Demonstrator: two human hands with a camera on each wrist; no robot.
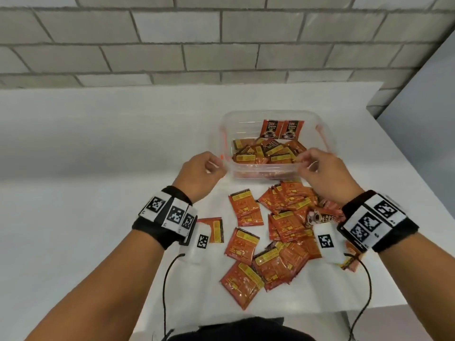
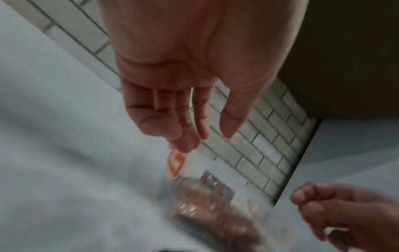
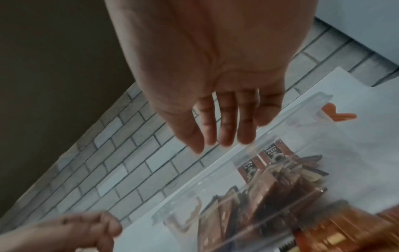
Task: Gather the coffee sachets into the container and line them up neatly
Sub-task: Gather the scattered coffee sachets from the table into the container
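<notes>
- Nearest: loose coffee sachets [image 1: 275,232], orange-red, scattered and overlapping on the white table [image 1: 86,156] between the two forearms; one lies apart under the left wristband.
- Left hand [image 1: 200,174] hangs above the table just left of the container's near-left corner; in the left wrist view its fingers [image 2: 183,119] hang relaxed, nearly straight, holding nothing.
- Right hand [image 1: 325,174] is at the container's near-right corner, over the rim; in the right wrist view its fingers [image 3: 226,126] are loose and extended, with nothing in them. Cannot tell whether it touches the rim.
- Clear plastic container [image 1: 246,119] sits past the loose pile. A jumbled layer of sachets covers its floor.
- Two upright sachets [image 1: 282,129] lean side by side against its far wall, fronts showing.
- Farthest: grey brick wall [image 1: 197,45].
</notes>
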